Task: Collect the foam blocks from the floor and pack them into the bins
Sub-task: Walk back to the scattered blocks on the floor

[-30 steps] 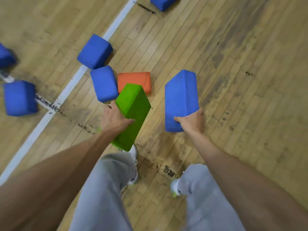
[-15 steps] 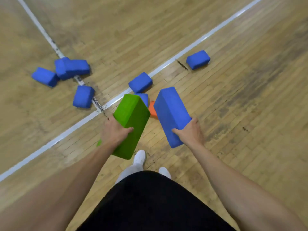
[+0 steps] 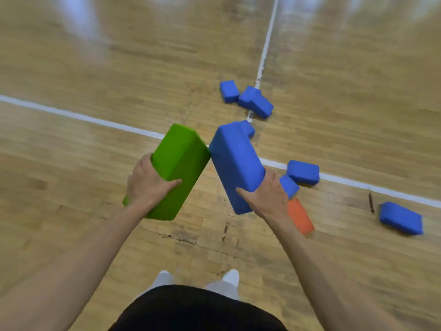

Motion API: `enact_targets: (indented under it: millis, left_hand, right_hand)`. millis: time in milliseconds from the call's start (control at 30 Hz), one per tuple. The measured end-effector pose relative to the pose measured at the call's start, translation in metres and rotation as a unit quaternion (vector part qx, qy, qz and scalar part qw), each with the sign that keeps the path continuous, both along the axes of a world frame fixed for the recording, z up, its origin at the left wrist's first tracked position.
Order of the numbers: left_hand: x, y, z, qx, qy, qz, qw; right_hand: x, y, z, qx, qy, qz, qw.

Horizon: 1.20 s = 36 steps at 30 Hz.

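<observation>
White shoes (image 3: 231, 277) at the bottom, standing on the wood floor (image 3: 95, 235). Left hand (image 3: 148, 183) is wrapped round the low end of a green block (image 3: 177, 163), thumb across its face. Right hand (image 3: 268, 195) grips a blue block (image 3: 235, 163) the same way. Both are held up off the floor, upper corners close together. Just past the right hand an orange block (image 3: 301, 218) lies on the floor, then loose blue blocks (image 3: 303, 172) scattered around the white line (image 3: 71, 115) further out.
</observation>
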<state>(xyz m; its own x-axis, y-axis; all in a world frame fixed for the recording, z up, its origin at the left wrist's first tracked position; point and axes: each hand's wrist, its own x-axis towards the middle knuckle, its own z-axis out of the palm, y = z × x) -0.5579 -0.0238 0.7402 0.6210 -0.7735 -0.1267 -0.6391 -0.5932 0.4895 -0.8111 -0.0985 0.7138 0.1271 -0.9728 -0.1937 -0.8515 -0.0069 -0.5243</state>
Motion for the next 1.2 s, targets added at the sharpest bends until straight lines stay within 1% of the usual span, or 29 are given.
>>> enact_targets:
  millis: [100, 200, 233, 333, 400, 500, 567, 700, 833, 933, 1067, 1200]
  left_hand:
    - [0.061, 0.069, 0.007, -0.026, 0.024, 0.117, 0.992]
    - [0.124, 0.148, 0.009, -0.04, 0.021, 0.216, 0.975]
    - [0.144, 0.177, 0.008, -0.041, 0.022, 0.247, 0.968]
    - [0.206, 0.271, 0.002, -0.061, 0.024, 0.328, 0.943]
    - [0.246, 0.34, -0.006, -0.06, 0.034, 0.376, 0.924]
    - [0.293, 0.454, -0.015, -0.039, 0.041, 0.454, 0.889]
    - [0.315, 0.524, -0.016, -0.031, 0.038, 0.512, 0.858]
    - [0.349, 0.64, -0.014, -0.015, 0.027, 0.607, 0.794]
    - [0.372, 0.716, -0.024, -0.003, 0.042, 0.675, 0.737]
    - [0.387, 0.751, -0.042, 0.004, 0.054, 0.712, 0.7]
    - [0.445, 0.793, -0.06, 0.009, 0.073, 0.746, 0.661]
    - [0.535, 0.828, -0.063, 0.029, 0.067, 0.765, 0.64]
  right_hand:
    - [0.077, 0.018, 0.012, -0.032, -0.002, 0.106, 0.994]
    - [0.163, 0.052, 0.021, -0.041, 0.0, 0.215, 0.976]
    - [0.195, 0.067, 0.022, -0.047, 0.006, 0.247, 0.968]
    - [0.298, 0.125, 0.02, -0.109, 0.057, 0.343, 0.931]
    - [0.362, 0.178, 0.019, -0.109, 0.067, 0.39, 0.912]
    - [0.44, 0.269, 0.013, -0.042, 0.042, 0.448, 0.892]
    - [0.488, 0.321, 0.013, -0.013, 0.034, 0.474, 0.88]
    - [0.584, 0.409, 0.019, -0.021, 0.0, 0.534, 0.845]
    - [0.669, 0.488, 0.022, -0.016, -0.055, 0.601, 0.797]
    - [0.723, 0.539, 0.013, 0.01, -0.071, 0.641, 0.764]
    - [0.809, 0.596, -0.013, 0.016, -0.043, 0.674, 0.737]
    - [0.899, 0.637, -0.034, 0.05, 0.001, 0.688, 0.724]
